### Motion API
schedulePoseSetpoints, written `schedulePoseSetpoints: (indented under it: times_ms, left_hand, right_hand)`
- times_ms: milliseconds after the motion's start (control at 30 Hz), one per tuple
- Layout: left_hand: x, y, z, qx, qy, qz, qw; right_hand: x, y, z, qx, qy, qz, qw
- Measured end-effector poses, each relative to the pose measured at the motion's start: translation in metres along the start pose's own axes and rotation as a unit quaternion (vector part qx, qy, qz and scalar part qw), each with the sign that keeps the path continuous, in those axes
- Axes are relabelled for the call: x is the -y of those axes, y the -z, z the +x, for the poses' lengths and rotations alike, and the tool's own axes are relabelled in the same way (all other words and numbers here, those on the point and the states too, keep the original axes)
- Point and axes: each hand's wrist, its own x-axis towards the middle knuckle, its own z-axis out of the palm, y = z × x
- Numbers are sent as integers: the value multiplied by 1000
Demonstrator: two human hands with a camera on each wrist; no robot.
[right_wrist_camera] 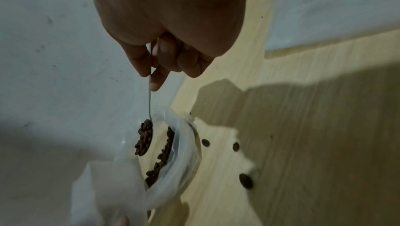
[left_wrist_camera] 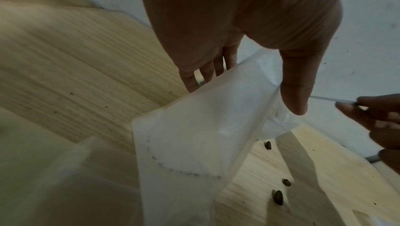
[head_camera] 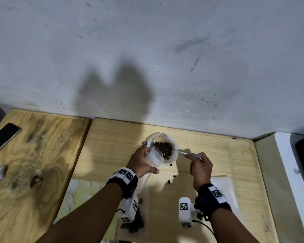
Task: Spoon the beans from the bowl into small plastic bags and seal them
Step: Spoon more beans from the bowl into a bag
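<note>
Mid-fill: left hand (head_camera: 142, 161) grips the small translucent plastic bag (head_camera: 154, 157) open beside the clear beans bowl (head_camera: 172, 156), right hand (head_camera: 200, 166) pinches the thin metal spoon (right_wrist_camera: 149, 109) loaded with brown beans (right_wrist_camera: 143, 139); loose stray beans (right_wrist_camera: 245, 180) on the wooden table (head_camera: 209, 151), sealing not done.

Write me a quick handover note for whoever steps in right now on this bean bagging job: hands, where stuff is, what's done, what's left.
Left hand: holds the small translucent plastic bag at the rim of the clear bowl of dark brown beans.
Right hand: pinches the thin metal spoon, its loaded tip over the bowl.
On the light wooden table: a few spilled beans beside the bowl.
Done: a spoonful lifted.
Left: tip it into the bag, keep filling, seal, collect strays.
</note>
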Motion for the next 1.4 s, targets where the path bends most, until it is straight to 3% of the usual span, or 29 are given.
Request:
schedulePoseSetpoints:
  times_ms: [167,300,533,733,900,1133,1400]
  left_hand:
    - [-1,3,-2,-8,3,12,1000]
    - [-3,2,-3,-9,6,11,1000]
    - [-3,1,-4,-9,7,1,1000]
    - [-1,3,-2,-7,9,-1,1000]
    - [3,1,-1,-18,-5,7,1000]
    - [6,-2,1,-26,-28,1,999]
    - [9,-5,1,-6,-57,10,998]
  right_hand:
    - [26,14,-2,26,54,4,998]
    - [35,13,-9,90,94,-6,992]
    - [39,-4,-24,168,193,-136,957]
    - [36,5,-10,51,201,-66,976]
    - [22,-7,-7,17,199,-127,972]
    - [-13,-23,-8,40,129,-133,982]
    - [-46,-55,-24,72,-36,-54,995]
